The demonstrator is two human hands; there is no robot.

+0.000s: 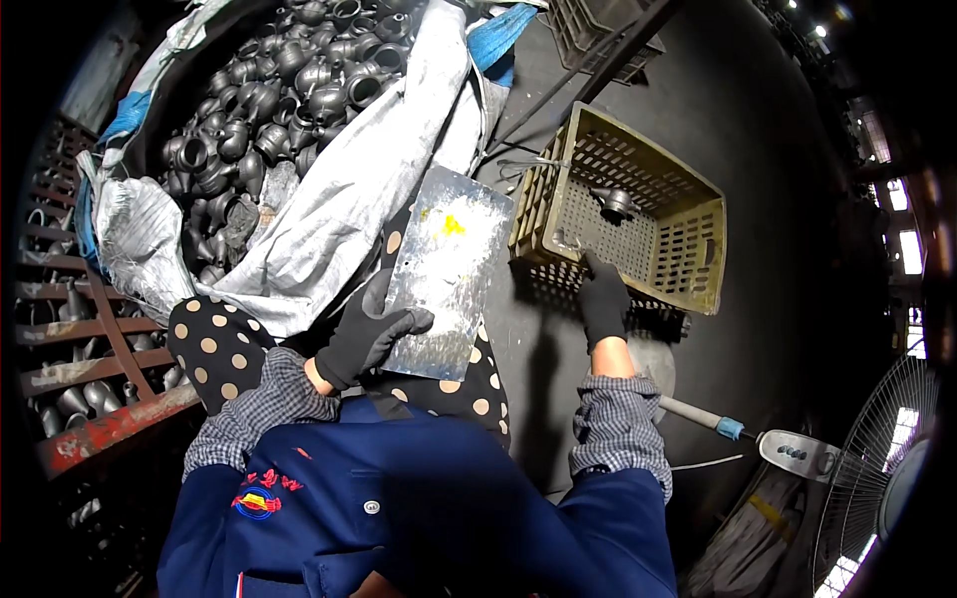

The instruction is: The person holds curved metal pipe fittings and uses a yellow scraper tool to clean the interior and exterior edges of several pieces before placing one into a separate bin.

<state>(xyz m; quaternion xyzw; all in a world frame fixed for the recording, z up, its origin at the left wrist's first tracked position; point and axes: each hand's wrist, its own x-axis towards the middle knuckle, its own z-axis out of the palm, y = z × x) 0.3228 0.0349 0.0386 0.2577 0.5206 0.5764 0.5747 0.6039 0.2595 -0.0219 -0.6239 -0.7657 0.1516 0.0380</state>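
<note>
My left hand (366,334), in a black glove, grips the near left edge of a flat rectangular metal plate (439,299), thumb on top. The plate is scuffed silver with a yellow smear and lies over my lap, on spotted black cloth. My right hand (604,304), also gloved in black, is closed at the near rim of a yellow plastic crate (688,291) with slotted walls. Its fingertips are partly hidden there. Inside the crate sits one dark grey metal casting (615,204), rounded with an open mouth.
A large white woven sack (369,169) full of similar castings (289,100) stands at the far left. Beside it is a rusty rack (120,424) holding more parts. Another crate (598,35) lies at the top. A fan (882,488) stands at the lower right.
</note>
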